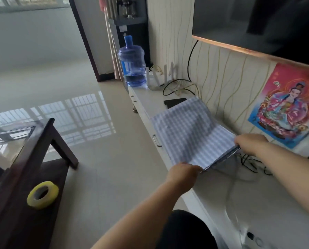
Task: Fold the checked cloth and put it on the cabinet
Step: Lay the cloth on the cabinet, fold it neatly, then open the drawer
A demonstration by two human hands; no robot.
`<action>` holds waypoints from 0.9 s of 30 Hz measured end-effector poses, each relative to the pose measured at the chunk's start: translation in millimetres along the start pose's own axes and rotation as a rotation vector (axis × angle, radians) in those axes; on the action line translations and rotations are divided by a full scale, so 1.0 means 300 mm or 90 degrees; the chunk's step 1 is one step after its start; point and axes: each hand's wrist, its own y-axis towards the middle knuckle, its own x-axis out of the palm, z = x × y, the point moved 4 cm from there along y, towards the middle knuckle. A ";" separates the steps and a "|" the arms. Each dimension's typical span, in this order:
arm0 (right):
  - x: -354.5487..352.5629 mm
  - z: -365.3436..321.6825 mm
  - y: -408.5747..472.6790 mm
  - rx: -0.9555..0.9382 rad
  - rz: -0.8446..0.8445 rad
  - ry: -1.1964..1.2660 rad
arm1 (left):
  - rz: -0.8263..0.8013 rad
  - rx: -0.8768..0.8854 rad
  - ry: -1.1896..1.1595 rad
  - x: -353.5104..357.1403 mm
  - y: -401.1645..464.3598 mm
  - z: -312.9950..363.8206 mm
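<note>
The checked cloth [189,130], blue-grey and white, is stretched out over the long white cabinet [240,200] along the wall. It is doubled over, with layered edges showing at the near end, and its far end arches up off the cabinet top. My left hand [183,172] pinches the near left corner of the cloth. My right hand [250,141] pinches the near right corner. Both hands hold the near edge just above the cabinet top.
A black flat device [174,102], a white router [159,78], a blue water jug [132,65] and tangled cables [252,163] sit on or by the cabinet. A TV hangs above, a picture [285,106] leans on the wall. At left, a dark wooden table [33,177] carries yellow tape [42,194].
</note>
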 end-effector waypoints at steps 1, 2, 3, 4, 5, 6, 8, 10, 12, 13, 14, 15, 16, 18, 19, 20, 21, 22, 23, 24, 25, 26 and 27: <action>0.027 0.012 -0.028 0.022 -0.020 -0.018 | -0.025 -0.049 -0.047 0.021 -0.022 0.004; 0.046 0.020 -0.050 0.041 -0.048 -0.049 | -0.036 -0.089 -0.085 0.036 -0.045 0.004; 0.048 0.023 -0.077 0.069 -0.065 -0.074 | -0.043 -0.123 -0.111 0.042 -0.061 0.000; 0.042 0.020 -0.097 0.081 -0.072 -0.095 | -0.039 -0.156 -0.134 0.037 -0.070 -0.011; 0.031 0.013 -0.114 0.081 -0.062 -0.098 | -0.033 -0.197 -0.160 0.030 -0.077 -0.024; 0.025 -0.001 -0.123 0.072 -0.039 -0.085 | -0.029 -0.238 -0.180 0.028 -0.086 -0.038; 0.006 -0.036 -0.118 0.028 0.040 0.027 | -0.029 -0.291 -0.199 0.020 -0.098 -0.054; 0.001 -0.082 -0.085 -0.040 0.067 0.165 | -0.043 -0.323 -0.199 0.018 -0.099 -0.058; 0.001 -0.142 -0.030 -0.095 0.061 0.253 | -0.046 -0.337 -0.182 0.024 -0.083 -0.080; 0.004 -0.178 -0.002 -0.110 0.055 0.280 | -0.045 -0.343 -0.180 0.032 -0.074 -0.095; 0.012 -0.215 0.030 -0.115 0.054 0.299 | -0.044 -0.347 -0.179 0.044 -0.064 -0.108; 0.020 -0.252 0.063 -0.118 0.060 0.312 | -0.043 -0.347 -0.178 0.058 -0.051 -0.118; 0.035 -0.287 0.096 -0.117 0.066 0.321 | -0.045 -0.342 -0.175 0.075 -0.036 -0.126; 0.062 -0.347 0.169 -0.127 0.097 0.330 | -0.039 -0.314 -0.152 0.095 0.010 -0.138; 0.060 -0.372 0.205 -0.140 0.127 0.324 | -0.035 -0.290 -0.121 0.095 0.041 -0.144; 0.051 -0.396 0.242 -0.156 0.161 0.315 | -0.038 -0.260 -0.078 0.090 0.073 -0.150; 0.037 -0.421 0.277 -0.176 0.196 0.304 | -0.050 -0.226 -0.026 0.088 0.104 -0.160; 0.025 -0.447 0.315 -0.196 0.226 0.293 | -0.070 -0.192 0.025 0.093 0.130 -0.175; 0.023 -0.471 0.353 -0.213 0.237 0.281 | -0.094 -0.163 0.067 0.103 0.150 -0.193; 0.037 -0.492 0.390 -0.224 0.225 0.269 | -0.119 -0.142 0.094 0.118 0.166 -0.211; 0.070 -0.510 0.425 -0.230 0.190 0.245 | -0.147 -0.126 0.114 0.136 0.179 -0.229; 0.112 -0.522 0.453 -0.234 0.148 0.212 | -0.171 -0.117 0.132 0.157 0.190 -0.245; 0.152 -0.527 0.472 -0.237 0.118 0.184 | -0.190 -0.110 0.153 0.178 0.196 -0.255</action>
